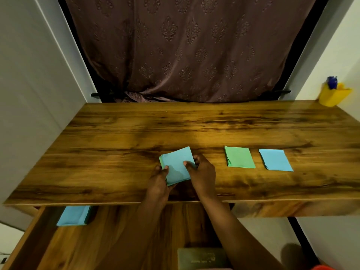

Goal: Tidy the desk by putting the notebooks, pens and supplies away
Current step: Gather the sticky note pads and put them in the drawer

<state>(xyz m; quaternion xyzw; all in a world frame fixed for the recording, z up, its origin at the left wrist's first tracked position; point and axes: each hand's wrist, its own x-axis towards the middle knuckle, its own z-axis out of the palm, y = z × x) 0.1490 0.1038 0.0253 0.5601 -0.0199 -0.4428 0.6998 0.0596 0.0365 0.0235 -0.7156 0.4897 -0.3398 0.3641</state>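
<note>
Paper stack sits pinched between left hand and right hand near the table's front edge; an uneven squeeze may fan its loose sheets into the open drawer.

- Left hand: near the middle of the view, over the near part of the tabletop. Thumb lies on top of the paper stack at its left edge; fingers are hidden beneath, pinching it.
- Right hand: just right of the other. Thumb presses on the stack's top by its right edge, and fingertips curl round the far-right corner.
- Left forearm: bare, rising from the near edge of view and leaning slightly right to the wrist.
- Right forearm: bare, entering from near right and slanting far-left to the wrist.
</note>
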